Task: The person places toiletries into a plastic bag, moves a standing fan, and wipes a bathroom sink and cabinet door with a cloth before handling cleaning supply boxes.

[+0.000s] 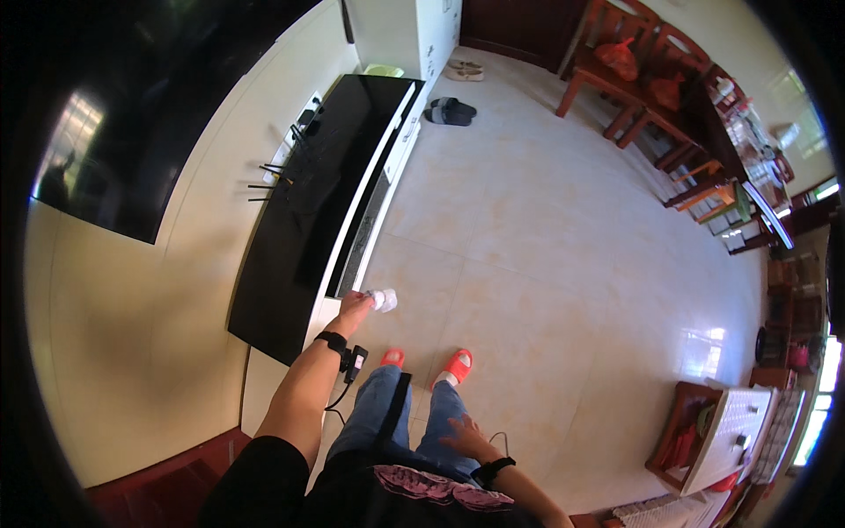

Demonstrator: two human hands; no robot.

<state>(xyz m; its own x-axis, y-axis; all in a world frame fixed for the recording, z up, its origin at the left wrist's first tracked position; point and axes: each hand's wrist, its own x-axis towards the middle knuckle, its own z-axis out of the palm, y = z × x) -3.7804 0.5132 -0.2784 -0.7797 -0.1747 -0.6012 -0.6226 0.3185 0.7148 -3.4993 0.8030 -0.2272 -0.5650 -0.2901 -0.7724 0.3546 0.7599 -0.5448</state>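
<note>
My left hand (355, 307) is closed around one end of a crumpled white cloth or tissue (383, 300), held out by the front corner of a low TV cabinet with a black glossy top (277, 277). A black wrist strap with a small device (355, 363) on a cable is on that forearm. With fingers spread, my right hand (467, 439) hangs over my right thigh and holds nothing visible; its wrist bears a black band (494, 470). Below me are my blue jeans and red slippers (458, 366) on the tiled floor.
A router with black antennas (280, 178) stands on the cabinet against the wall. Black slippers (451, 112) and pale shoes (464, 70) lie farther along. Wooden chairs (617, 72) and a dining table are at upper right, a small white-topped table (729, 439) at lower right.
</note>
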